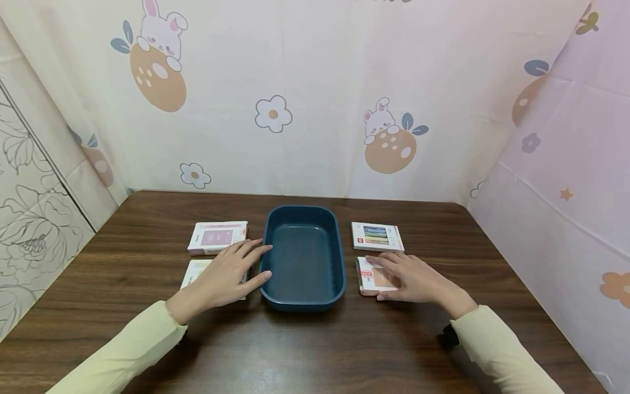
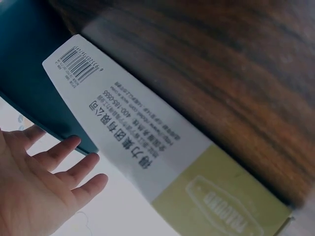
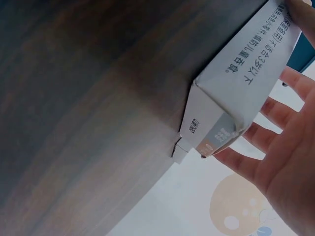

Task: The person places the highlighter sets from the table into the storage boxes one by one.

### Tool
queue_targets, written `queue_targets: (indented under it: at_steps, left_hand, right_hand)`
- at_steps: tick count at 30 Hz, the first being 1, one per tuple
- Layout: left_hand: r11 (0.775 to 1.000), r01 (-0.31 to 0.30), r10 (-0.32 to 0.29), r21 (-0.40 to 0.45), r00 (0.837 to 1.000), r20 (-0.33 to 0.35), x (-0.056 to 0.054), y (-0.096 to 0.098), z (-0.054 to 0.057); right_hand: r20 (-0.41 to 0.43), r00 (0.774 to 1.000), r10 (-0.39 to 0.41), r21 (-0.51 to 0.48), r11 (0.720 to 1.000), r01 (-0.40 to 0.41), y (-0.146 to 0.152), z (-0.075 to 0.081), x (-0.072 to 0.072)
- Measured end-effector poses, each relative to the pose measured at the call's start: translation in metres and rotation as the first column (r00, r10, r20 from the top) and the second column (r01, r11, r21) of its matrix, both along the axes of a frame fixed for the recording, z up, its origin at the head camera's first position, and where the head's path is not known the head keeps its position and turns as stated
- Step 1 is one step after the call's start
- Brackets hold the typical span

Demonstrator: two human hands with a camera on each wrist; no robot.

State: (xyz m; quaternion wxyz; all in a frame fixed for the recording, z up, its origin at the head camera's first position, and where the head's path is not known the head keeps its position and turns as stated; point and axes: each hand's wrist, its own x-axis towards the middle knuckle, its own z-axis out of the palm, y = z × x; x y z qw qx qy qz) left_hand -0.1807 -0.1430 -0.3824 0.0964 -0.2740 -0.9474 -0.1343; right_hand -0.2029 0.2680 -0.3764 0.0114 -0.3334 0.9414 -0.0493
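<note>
On my dark wooden table (image 1: 128, 241) sit a blue tray (image 1: 304, 257) and four flat boxes, two either side.

The table (image 1: 147, 219) is dark wood grain with a soft sheen. The tray (image 1: 339, 262) looks like smooth blue plastic, slightly glossy. The four boxes are printed cardboard, matt on the side of the near left box (image 2: 147, 147). The sleeves (image 1: 497, 339) are soft pale cloth.

Your left hand (image 1: 223, 276) rests flat over a small white box (image 1: 193, 272) left of the dark blue tray (image 1: 303, 298). Your right hand (image 1: 410, 279) covers another white box (image 1: 370, 277) just right of it.
</note>
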Motion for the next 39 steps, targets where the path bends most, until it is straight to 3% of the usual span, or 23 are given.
queue_targets:
  at_steps: [5, 23, 39]
  left_hand:
    - [1.000, 0.004, -0.004, 0.004, 1.000, -0.004, 0.000, 0.000, -0.001]
    - [1.000, 0.000, 0.000, 0.006, 1.000, -0.023, 0.001, 0.002, 0.000]
    - [1.000, -0.014, 0.014, -0.011, 1.000, -0.013, -0.001, 0.002, 0.000]
  right_hand:
    - [-0.040, 0.999, 0.032, -0.012, 0.999, -0.032, 0.001, 0.000, -0.002]
    - [-0.063, 0.996, 0.062, -0.009, 0.998, -0.063, 0.001, -0.001, -0.006]
    - [-0.084, 0.995, 0.057, 0.013, 0.998, -0.056, -0.005, 0.022, -0.020]
